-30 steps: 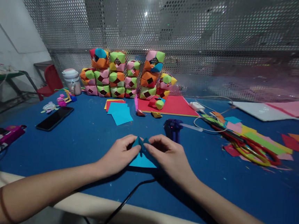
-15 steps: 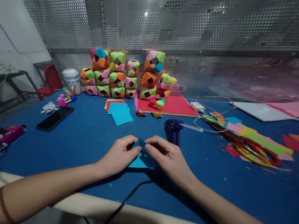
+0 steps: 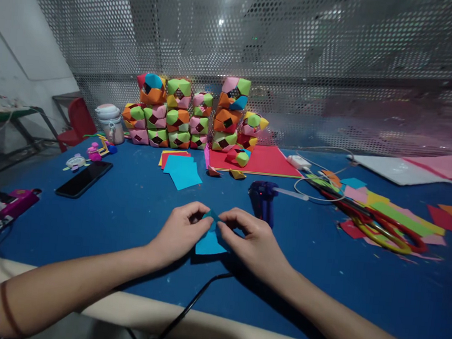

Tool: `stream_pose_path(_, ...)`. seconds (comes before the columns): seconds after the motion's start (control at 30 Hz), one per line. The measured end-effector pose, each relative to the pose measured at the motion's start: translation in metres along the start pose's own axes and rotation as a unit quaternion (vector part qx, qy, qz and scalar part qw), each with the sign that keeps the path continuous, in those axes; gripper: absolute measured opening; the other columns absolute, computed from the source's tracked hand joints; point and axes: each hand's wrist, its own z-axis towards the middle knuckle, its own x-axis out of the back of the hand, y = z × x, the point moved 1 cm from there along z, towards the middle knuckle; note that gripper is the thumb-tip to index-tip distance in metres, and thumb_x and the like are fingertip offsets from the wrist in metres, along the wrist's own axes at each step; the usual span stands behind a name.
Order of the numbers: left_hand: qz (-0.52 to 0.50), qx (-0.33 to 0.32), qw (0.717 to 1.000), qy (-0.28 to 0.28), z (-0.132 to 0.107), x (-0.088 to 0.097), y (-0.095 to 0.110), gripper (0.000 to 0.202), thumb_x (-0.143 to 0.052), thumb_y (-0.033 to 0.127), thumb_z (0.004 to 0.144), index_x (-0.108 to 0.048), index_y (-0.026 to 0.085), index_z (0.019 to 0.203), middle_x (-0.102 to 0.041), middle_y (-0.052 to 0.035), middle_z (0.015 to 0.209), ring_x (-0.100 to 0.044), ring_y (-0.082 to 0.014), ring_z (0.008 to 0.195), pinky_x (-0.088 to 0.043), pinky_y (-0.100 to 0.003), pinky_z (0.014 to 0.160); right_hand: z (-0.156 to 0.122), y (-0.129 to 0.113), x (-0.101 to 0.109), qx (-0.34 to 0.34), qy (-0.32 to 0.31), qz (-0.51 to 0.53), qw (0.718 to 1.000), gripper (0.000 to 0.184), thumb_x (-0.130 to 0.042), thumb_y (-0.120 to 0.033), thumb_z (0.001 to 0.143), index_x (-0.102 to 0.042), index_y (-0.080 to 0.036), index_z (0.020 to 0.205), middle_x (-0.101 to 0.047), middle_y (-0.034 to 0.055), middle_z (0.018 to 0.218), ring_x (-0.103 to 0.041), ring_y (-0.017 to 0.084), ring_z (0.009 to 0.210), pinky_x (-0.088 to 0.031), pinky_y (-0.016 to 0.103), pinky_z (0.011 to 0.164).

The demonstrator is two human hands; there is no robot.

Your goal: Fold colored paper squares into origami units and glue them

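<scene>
A blue sheet of paper is held between my two hands near the front of the table, its top corner bent into a small fold. My left hand pinches the upper left side of it, thumb in front. On the other side, my right hand grips the upper right edge between thumb and fingers and covers part of the sheet. Just behind my right hand stands a dark blue glue gun with a clear glue stick poking out. Several blue paper squares lie beyond my left hand.
Stacked folded-paper balls line the back by a perforated metal screen. Scissors rest among paper scraps on the right. A phone and purple power strip are on the left. A black cable crosses the front edge.
The paper's top corner is pressed down flatter, and the right side of the sheet shows less. Both hands keep their pinch with only slight finger movement.
</scene>
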Motion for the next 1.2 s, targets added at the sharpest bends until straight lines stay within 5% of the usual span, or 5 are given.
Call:
stream_pose_path(0.77,-0.045,0.043,0.996,-0.057,0.0012,0.0001,-0.0067,0.008,-0.054,0.018,0.068,-0.06,0.014,0.072,-0.044,0.0054,0.055,-0.035,-0.0067,0.05,-0.027,-0.019,0.047,-0.0006,0.0073,-0.0004,0.004,-0.048,-0.005,0.999,0.006,-0.05,-0.018,0.077,-0.056,-0.019,0.076,-0.054,-0.0007,0.067,-0.05,0.013,0.062,-0.041,0.025,0.059)
stream_pose_path(1.2,-0.104,0.093,0.986,-0.089,0.0027,0.0053,-0.0044,0.015,-0.051,0.014,0.065,-0.064,0.014,0.073,-0.057,0.0015,0.066,-0.045,-0.0098,0.061,-0.033,-0.021,0.059,-0.0007,0.0045,0.0054,0.009,-0.071,0.042,0.997,0.016,-0.047,-0.012,0.078,-0.062,-0.019,0.077,-0.057,0.0004,0.07,-0.053,0.012,0.064,-0.04,0.024,0.058)
